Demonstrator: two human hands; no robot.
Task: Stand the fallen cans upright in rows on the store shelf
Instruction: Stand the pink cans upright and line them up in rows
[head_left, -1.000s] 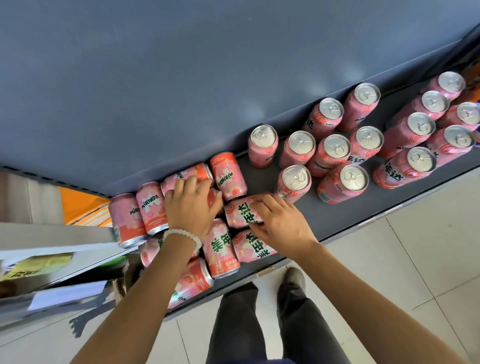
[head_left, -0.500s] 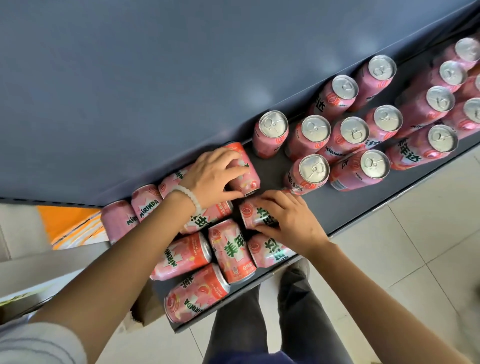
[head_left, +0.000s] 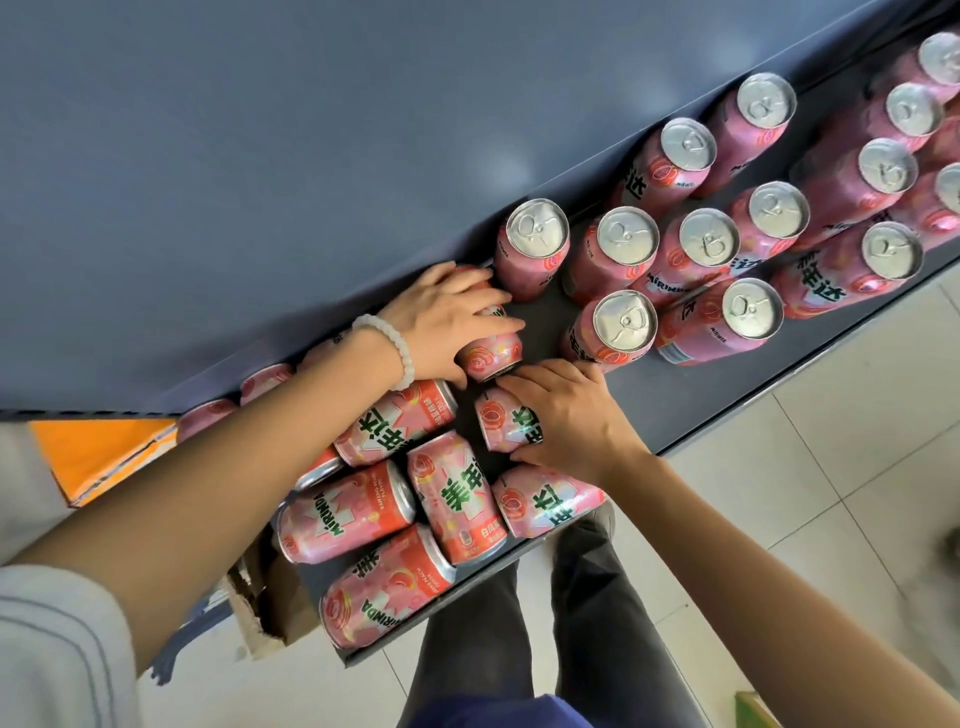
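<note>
Nearest us, our dark trouser legs (head_left: 519, 649) stand on pale glossy floor tiles (head_left: 831, 467), with a torn brown cardboard flap (head_left: 265, 608) at the shelf's left end. On the front of the flat grey metal shelf (head_left: 675, 410) lie the fallen cans (head_left: 387, 587), smooth pink-and-red aluminium cylinders on their sides, packed touching one another at mixed angles, their printed labels shiny.

Just beyond them our right hand (head_left: 571, 415) curls its fingers over one lying can (head_left: 506, 423), thumb at its near side, grasping it. Beside it our left hand (head_left: 452, 317), a bracelet of pale round beads (head_left: 389, 348) on the wrist, wraps fingers and thumb around another can (head_left: 493, 353) that also lies on its side, its red end toward us. The two held cans sit close together, almost touching.

Farther right the upright cans (head_left: 623, 322) stand in slanted rows, dull silver lids with ring pulls facing us; the nearest stands just beside our right hand's fingertips. More pink cans (head_left: 265, 379) show along the back on the left, partly hidden by our forearm. Behind everything rises the matte grey back panel (head_left: 311, 156).
</note>
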